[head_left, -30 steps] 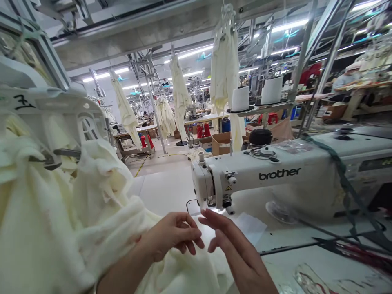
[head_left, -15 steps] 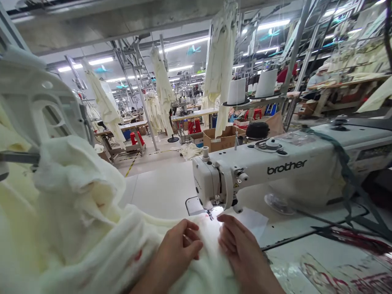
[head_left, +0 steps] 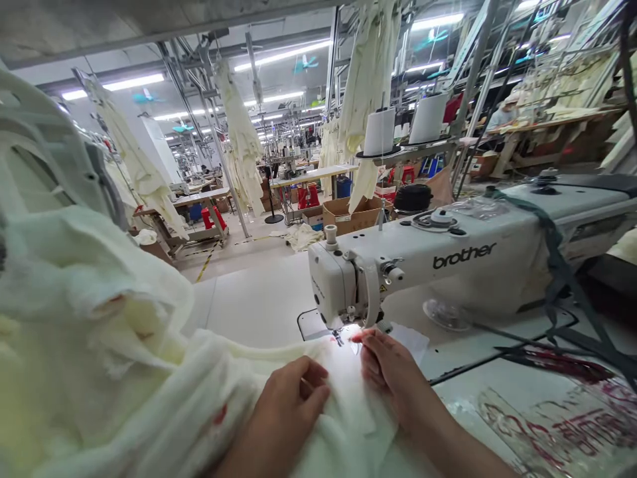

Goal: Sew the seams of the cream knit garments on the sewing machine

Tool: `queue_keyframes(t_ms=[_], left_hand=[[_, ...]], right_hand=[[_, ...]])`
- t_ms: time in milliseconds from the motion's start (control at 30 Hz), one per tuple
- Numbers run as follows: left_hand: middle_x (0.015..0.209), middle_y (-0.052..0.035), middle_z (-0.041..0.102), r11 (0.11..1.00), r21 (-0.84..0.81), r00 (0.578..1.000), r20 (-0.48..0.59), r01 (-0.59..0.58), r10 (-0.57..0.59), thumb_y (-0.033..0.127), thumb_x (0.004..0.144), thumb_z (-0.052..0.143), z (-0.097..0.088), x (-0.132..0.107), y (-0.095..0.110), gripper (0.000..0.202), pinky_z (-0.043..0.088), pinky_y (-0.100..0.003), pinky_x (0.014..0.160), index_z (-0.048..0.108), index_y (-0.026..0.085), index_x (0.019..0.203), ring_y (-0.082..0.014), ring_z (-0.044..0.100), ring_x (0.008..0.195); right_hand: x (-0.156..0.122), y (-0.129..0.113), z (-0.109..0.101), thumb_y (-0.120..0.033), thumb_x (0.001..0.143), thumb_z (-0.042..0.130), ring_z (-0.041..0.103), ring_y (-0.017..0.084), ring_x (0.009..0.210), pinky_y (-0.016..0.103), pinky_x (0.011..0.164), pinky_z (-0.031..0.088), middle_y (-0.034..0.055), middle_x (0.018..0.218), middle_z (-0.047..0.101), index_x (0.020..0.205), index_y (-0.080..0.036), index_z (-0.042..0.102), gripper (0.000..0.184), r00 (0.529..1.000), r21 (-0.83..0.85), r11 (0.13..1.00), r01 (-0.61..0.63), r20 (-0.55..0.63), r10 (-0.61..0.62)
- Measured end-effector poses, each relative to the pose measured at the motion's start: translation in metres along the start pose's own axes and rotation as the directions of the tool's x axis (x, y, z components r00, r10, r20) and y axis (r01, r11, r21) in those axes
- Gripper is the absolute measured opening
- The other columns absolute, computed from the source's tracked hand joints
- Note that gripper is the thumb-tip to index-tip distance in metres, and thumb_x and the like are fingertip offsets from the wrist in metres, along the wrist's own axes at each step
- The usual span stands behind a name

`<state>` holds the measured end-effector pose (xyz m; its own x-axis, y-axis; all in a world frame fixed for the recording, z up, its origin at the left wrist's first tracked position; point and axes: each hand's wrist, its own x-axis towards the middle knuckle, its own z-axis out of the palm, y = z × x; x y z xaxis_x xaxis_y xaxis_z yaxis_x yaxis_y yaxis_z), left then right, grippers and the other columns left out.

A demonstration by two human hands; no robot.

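Note:
Cream fleecy fabric with small reddish marks is spread over the sewing table and heaped at the left. One edge of it lies under the lit presser foot of a white Brother sewing machine. My left hand rests on the fabric left of the foot, fingers curled and thumb bent in, gripping the cloth. Close to the right side of the foot, my right hand is closed, index finger and thumb pinched at the fabric's edge. The exact pinch is partly lost in the glare.
A grey-white plastic hanger piece stands at the left. Two white thread cones are behind the machine. A clear bobbin-like disc, dark straps and red-printed plastic lie right. Beyond are hanging garments, a cardboard box and a person.
My view has shifted a little, so the machine sits slightly higher and further left. My right hand's fingertips have moved slightly up beside the foot. My left hand stays on the fabric.

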<state>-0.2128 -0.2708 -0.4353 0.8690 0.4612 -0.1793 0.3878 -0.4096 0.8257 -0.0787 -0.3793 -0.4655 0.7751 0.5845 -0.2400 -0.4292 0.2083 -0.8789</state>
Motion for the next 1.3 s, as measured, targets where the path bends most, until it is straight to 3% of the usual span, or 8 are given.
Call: queue_keyframes(t_ms=[233, 433, 600, 733, 900, 967, 1067, 1300], left_hand=[[0.081, -0.0026, 0.065, 0.998, 0.047, 1.0, 0.003, -0.029, 0.029, 0.027, 0.079, 0.053, 0.001, 0.001, -0.005, 0.019, 0.045, -0.025, 0.064, 0.063, 0.017, 0.091, -0.0151, 0.06, 0.071], [0.081, -0.0027, 0.066, 0.981, 0.137, 0.987, -0.07, -0.136, 0.147, 0.027, 0.086, 0.048, -0.001, -0.011, 0.019, 0.018, 0.046, -0.023, 0.059, 0.064, 0.019, 0.092, -0.0148, 0.062, 0.071], [0.111, -0.0041, 0.064, 0.763, 0.391, 0.851, 0.127, -0.514, 0.509, 0.005, 0.086, 0.037, 0.019, -0.006, 0.037, 0.04, 0.05, -0.028, 0.082, 0.056, 0.023, 0.116, -0.017, 0.062, 0.096], [0.116, -0.0074, 0.062, 0.603, 0.488, 0.761, 0.243, -0.631, 0.601, -0.002, 0.079, 0.042, 0.039, 0.018, 0.034, 0.054, 0.051, -0.033, 0.087, 0.045, 0.02, 0.129, -0.0194, 0.06, 0.102], [0.079, -0.0023, 0.064, 0.665, 0.544, 0.826, 0.098, -0.511, 0.555, 0.011, 0.087, 0.048, 0.045, 0.03, 0.04, 0.015, 0.049, -0.026, 0.066, 0.059, 0.018, 0.08, -0.0152, 0.06, 0.071], [0.077, -0.0011, 0.063, 0.722, 0.493, 0.845, 0.053, -0.486, 0.532, 0.013, 0.087, 0.047, 0.043, 0.028, 0.043, 0.015, 0.046, -0.023, 0.061, 0.059, 0.018, 0.079, -0.0119, 0.058, 0.065], [0.073, 0.0005, 0.062, 0.795, 0.418, 0.879, 0.018, -0.44, 0.477, 0.017, 0.084, 0.05, 0.04, 0.026, 0.045, 0.013, 0.044, -0.021, 0.058, 0.06, 0.018, 0.077, -0.0099, 0.056, 0.06], [0.071, 0.0007, 0.063, 0.897, 0.305, 0.942, -0.002, -0.319, 0.336, 0.026, 0.082, 0.052, 0.037, 0.026, 0.045, 0.015, 0.044, -0.022, 0.061, 0.064, 0.019, 0.076, -0.0113, 0.056, 0.063]], right_hand=[[0.024, -0.004, -0.004, -0.042, 0.077, 0.058, 0.018, 0.003, 0.033, 0.018, 0.036, 0.013, -0.0115, 0.043, 0.035, 0.068, -0.018, 0.048, 0.028, 0.992, -0.256, 0.966, -0.03, 0.108, 0.06], [0.007, -0.011, -0.012, -0.042, 0.071, 0.05, 0.022, 0.005, 0.032, 0.019, 0.034, 0.011, -0.0079, 0.039, 0.041, 0.073, -0.019, 0.052, 0.023, 0.968, -0.449, 0.894, 0.01, 0.227, 0.103], [-0.016, -0.015, -0.031, -0.053, 0.077, 0.042, 0.031, 0.006, 0.038, 0.019, 0.038, 0.023, -0.0056, 0.049, 0.047, 0.075, -0.019, 0.049, 0.035, 0.944, -0.538, 0.833, 0.127, 0.324, 0.065], [-0.029, -0.019, -0.052, -0.047, 0.084, 0.034, 0.041, 0.009, 0.041, 0.02, 0.042, 0.034, -0.0036, 0.053, 0.05, 0.079, -0.019, 0.05, 0.033, 0.931, -0.641, 0.733, 0.228, 0.365, 0.029], [-0.03, -0.052, -0.111, -0.028, 0.088, 0.04, 0.061, 0.019, 0.071, 0.029, 0.065, 0.049, 0.0059, 0.078, 0.065, 0.084, -0.019, 0.059, 0.022, 0.943, -0.878, 0.356, 0.32, 0.261, -0.204], [-0.027, -0.067, -0.141, -0.01, 0.085, 0.036, 0.059, 0.027, 0.095, 0.041, 0.083, 0.047, 0.0156, 0.099, 0.064, 0.09, -0.015, 0.061, 0.025, 0.904, -0.962, 0.134, 0.239, 0.17, -0.393], [-0.022, -0.079, -0.174, 0.005, 0.076, 0.029, 0.056, 0.036, 0.098, 0.051, 0.081, 0.045, 0.024, 0.095, 0.06, 0.083, -0.008, 0.062, 0.036, 0.834, -0.989, -0.133, 0.061, 0.123, -0.538], [-0.021, -0.079, -0.185, 0.006, 0.078, 0.036, 0.058, 0.033, 0.093, 0.043, 0.079, 0.047, 0.0168, 0.088, 0.062, 0.081, -0.009, 0.062, 0.03, 0.815, -0.915, -0.403, 0.031, 0.257, -0.519]])
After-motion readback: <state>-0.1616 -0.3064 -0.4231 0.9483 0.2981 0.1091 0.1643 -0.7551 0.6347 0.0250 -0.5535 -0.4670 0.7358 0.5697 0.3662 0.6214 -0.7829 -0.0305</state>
